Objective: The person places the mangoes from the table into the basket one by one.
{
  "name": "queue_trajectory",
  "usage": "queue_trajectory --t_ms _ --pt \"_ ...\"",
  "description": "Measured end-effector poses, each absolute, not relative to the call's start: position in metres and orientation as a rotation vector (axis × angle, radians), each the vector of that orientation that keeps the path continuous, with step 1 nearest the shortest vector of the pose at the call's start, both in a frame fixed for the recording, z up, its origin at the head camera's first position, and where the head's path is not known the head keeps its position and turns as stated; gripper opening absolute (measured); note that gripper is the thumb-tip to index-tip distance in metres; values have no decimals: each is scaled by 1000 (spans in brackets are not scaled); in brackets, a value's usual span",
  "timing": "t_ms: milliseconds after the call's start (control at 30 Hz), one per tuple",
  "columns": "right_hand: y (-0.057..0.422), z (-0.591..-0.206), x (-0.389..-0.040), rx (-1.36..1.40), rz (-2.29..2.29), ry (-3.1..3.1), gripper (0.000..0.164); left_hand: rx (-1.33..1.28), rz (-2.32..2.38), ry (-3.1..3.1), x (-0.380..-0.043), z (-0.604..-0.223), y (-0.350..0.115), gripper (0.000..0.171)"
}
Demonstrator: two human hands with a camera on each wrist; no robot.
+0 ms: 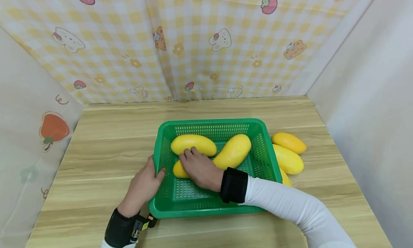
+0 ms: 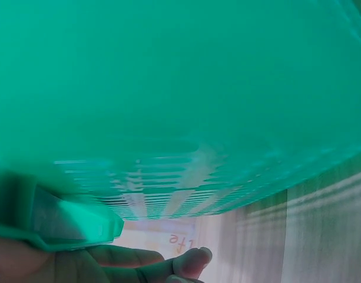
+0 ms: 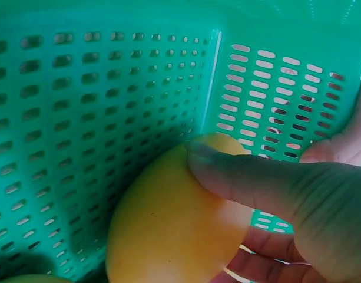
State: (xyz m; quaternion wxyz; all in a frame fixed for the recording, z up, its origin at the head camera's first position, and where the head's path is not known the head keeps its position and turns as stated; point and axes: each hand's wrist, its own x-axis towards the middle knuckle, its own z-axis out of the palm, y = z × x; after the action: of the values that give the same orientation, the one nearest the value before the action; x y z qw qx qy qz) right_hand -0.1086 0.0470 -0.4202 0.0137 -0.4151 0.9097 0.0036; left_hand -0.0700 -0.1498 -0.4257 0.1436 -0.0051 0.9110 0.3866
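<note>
a yellow-checked cloth (image 1: 193, 43) hangs across the far side, behind a wood-grain tabletop (image 1: 106, 147). on the tabletop sits a green slotted plastic basket (image 1: 208, 122), its longer sides running left to right.

the person's left hand (image 1: 145, 183) is clamped on the basket's left rim, thumb over the inner side. only the left wrist view shows its fingers (image 2: 151, 271) lying outside the wall, below the rim; that close wall is blurred.

the right hand (image 1: 203, 171) reaches into the basket and grips the held mango (image 1: 179, 170), which lies in the left part of the basket. from the head, little but its left end shows, the rest being covered by the hand; the right wrist view reveals the thumb laid along its skin and fingers on the other side. there its long axis slants, the top end pointing to the basket's corner, the lower end cut off by the frame.

the far mango (image 1: 193, 144) lies roughly left to right behind it; the slanting mango (image 1: 233, 151) points far right. right of the basket, outside, are a plump yellow mango (image 1: 288, 160), a partly hidden mango (image 1: 285, 178) nearer, and a smaller orange-yellow mango (image 1: 288, 142) farthest.
</note>
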Motion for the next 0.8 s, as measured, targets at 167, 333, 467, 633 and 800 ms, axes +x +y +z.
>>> queue_trajectory --t_ms 167,333,467,633,800 --pt "47 -419 -110 -1288 45 2878 22 -11 1127 2634 -71 -425 -149 59" --pt "50 -420 -110 -1288 120 2901 29 -24 1146 2613 -70 -424 -149 59" --pt "51 -420 -111 -1291 83 2875 43 -30 1151 2604 -70 -424 -149 59" --pt "52 -420 -111 -1283 -27 2843 56 -33 1165 2594 -69 -424 -149 59" --pt "50 -422 -110 -1254 -62 2821 58 -36 1177 2591 -68 -425 -149 59"
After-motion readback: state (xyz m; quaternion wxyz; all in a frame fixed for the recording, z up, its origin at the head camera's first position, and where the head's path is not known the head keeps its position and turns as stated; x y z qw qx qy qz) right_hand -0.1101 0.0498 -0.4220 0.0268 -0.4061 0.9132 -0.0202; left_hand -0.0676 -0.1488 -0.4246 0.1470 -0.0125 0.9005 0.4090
